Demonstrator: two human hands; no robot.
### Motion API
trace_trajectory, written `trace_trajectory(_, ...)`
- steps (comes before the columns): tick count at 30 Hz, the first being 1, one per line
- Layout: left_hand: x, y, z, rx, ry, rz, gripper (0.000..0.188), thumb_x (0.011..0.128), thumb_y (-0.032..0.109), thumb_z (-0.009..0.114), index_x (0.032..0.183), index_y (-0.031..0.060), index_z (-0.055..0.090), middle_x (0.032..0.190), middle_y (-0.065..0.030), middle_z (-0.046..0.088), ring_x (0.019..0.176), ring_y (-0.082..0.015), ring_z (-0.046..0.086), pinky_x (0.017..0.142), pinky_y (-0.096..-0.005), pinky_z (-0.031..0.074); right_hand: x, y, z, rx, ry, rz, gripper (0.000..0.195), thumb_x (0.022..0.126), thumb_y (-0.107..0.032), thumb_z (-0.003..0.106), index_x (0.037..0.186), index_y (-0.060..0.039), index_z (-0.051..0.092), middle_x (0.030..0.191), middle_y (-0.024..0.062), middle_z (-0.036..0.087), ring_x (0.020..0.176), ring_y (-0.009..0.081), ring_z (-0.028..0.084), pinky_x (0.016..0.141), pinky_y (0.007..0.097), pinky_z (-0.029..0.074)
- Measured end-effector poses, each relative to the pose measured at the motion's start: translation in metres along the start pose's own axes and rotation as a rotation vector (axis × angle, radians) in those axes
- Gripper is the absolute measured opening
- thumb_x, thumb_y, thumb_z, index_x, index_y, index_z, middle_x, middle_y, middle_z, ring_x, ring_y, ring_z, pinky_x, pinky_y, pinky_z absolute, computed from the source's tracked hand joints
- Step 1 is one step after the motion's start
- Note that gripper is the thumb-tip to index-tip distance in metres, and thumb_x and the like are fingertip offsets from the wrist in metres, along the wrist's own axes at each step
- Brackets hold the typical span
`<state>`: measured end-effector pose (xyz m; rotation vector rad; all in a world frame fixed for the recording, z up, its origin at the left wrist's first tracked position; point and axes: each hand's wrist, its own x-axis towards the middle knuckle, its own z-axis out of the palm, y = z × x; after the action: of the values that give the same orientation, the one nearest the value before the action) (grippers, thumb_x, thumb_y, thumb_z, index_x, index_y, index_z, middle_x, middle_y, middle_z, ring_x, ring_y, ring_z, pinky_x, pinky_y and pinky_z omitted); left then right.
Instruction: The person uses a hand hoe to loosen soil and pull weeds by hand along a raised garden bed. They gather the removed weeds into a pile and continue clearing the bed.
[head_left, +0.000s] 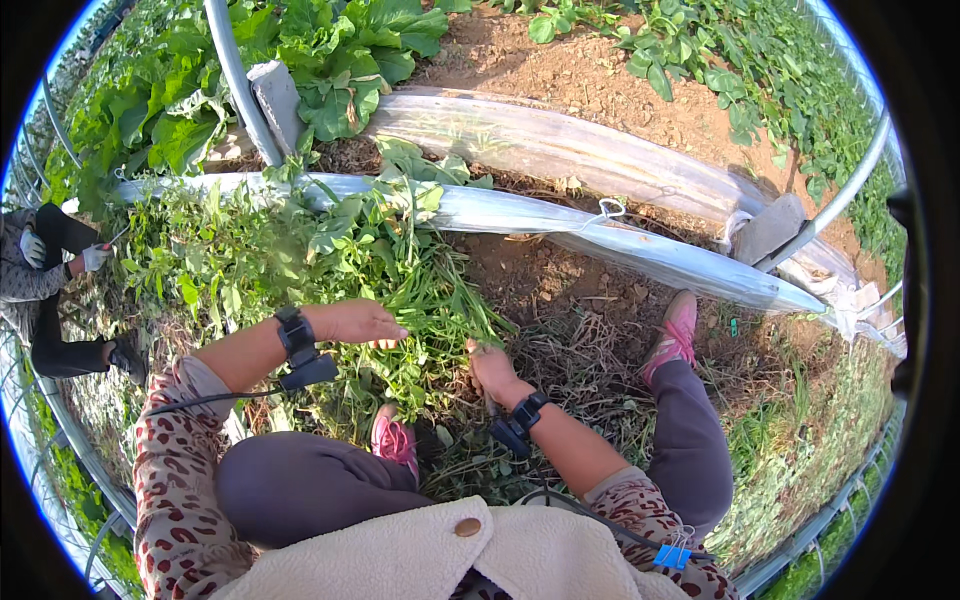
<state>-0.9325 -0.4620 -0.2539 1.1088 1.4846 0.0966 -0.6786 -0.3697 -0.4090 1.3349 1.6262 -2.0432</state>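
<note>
My left hand (364, 322) hovers over the leafy green weeds (367, 262), its fingers bent and thumb pointing right. Whether any stems are in its grasp is hard to see. To its right, my right hand (493, 371) is curled low beside the tips of long grass blades (457, 307). A short pale handle (490, 405) sticks out below that fist; the rest of the tool is hidden. Dry, wilted plant litter (577, 367) covers the soil around and to the right of this hand.
Rolled plastic film (510, 210) runs across in front, with a wire hook (606, 212) on it. Metal hoops (236, 82) stand by concrete blocks (769, 229). Leafy crops (360, 37) grow beyond. At far left, another person's gloved hand (95, 256) holds a tool.
</note>
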Motion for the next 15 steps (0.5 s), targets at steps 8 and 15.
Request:
trace_trajectory(8,0.114,0.007,-0.034,0.463,0.426,0.322,0.033,0.088,0.025,0.041,0.101,-0.0013,0.056,0.098,-0.0171,0.056,0.093,-0.0318,0.052,0.083,-0.0383,0.042,-0.043,0.001,0.002,-0.414,0.312,-0.208,0.043,0.088,-0.038,0.039,0.090,0.0009,0.057,0.081,0.0253,0.058,0.081,0.0436,0.053,0.074,0.0471,0.042)
trace_trajectory(15,0.160,-0.057,-0.040,0.372,0.694,-0.296,0.043,0.082,0.039,0.049,0.085,-0.0022,0.061,0.077,-0.0207,0.062,0.077,-0.0343,0.061,0.070,-0.0451,0.047,-0.060,0.004,-0.031,-0.393,0.532,-0.038,0.044,0.090,-0.037,0.037,0.086,0.0013,0.056,0.079,0.0263,0.058,0.077,0.0437,0.054,0.069,0.0457,0.043)
